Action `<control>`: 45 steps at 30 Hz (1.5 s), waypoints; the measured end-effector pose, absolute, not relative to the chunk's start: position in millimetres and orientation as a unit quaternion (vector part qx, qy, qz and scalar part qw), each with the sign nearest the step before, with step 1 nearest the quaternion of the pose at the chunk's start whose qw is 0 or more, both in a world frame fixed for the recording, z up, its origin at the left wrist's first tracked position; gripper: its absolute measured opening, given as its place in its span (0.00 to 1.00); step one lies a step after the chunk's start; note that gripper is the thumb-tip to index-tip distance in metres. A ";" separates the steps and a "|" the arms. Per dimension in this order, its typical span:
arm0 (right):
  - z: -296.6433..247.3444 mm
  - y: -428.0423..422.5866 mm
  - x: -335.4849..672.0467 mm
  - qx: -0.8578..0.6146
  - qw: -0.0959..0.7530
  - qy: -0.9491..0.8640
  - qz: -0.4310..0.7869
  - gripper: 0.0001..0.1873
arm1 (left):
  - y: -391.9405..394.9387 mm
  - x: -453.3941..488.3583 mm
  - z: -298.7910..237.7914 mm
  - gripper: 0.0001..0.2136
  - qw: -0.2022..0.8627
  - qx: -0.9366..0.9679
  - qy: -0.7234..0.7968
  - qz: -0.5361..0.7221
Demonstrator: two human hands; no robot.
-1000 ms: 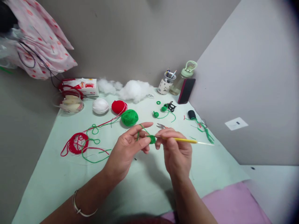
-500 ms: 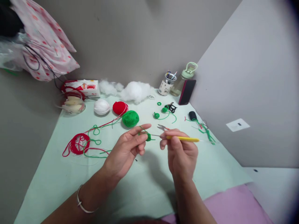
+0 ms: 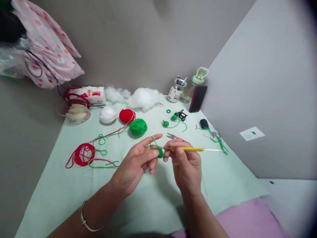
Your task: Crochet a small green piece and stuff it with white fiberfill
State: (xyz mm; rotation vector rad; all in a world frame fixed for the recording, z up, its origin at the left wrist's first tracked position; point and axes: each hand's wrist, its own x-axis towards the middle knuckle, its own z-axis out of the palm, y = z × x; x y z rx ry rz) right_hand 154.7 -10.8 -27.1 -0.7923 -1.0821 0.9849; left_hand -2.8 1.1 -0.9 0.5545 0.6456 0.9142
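1. In front of the green yarn ball [image 3: 138, 127] and to its right, the left hand [image 3: 138, 162] pinches the green crocheted piece [image 3: 160, 153], index finger extended; the right hand [image 3: 185, 165] grasps the yellow-handled hook [image 3: 190, 149].
2. A loop could slip off the hook if the green strand [image 3: 154, 141] over that index finger slackens.
3. Left of the ball, loose green yarn [image 3: 101, 139] lies close to the red yarn coil [image 3: 84, 154]; a tug might tangle them.
4. Fingers cover part of the piece; whether the hook's tip sits inside a stitch is unclear.
5. Right of the ball, the scissors [image 3: 170, 136] run partly behind the right hand.
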 end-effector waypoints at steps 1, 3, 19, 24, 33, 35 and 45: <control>-25.7 -10.2 154.3 -0.350 0.678 -0.465 0.450 0.08 | 1.4 -3.6 -1.1 0.23 0.821 0.248 0.294 0.423; -22.8 -8.6 155.2 -0.350 0.682 -0.429 0.478 0.09 | 2.4 -5.5 -1.2 0.21 0.836 0.224 0.276 0.418; -30.0 -14.5 158.3 -0.370 0.669 -0.524 0.375 0.08 | -0.7 2.9 -9.3 0.14 0.723 0.340 0.339 0.498; -28.1 -11.0 158.0 -0.355 0.677 -0.474 0.437 0.06 | 1.2 1.6 -5.3 0.16 0.748 0.308 0.334 0.484; -24.7 -7.4 154.9 -0.355 0.675 -0.424 0.488 0.08 | -0.5 5.2 -2.3 0.12 0.788 0.258 0.282 0.483; -25.9 -9.1 153.9 -0.363 0.675 -0.431 0.476 0.08 | -0.5 6.2 -3.0 0.15 0.779 0.269 0.286 0.488; -22.7 -9.8 153.4 -0.335 0.676 -0.381 0.535 0.08 | 0.5 4.2 -8.2 0.18 0.757 0.320 0.312 0.476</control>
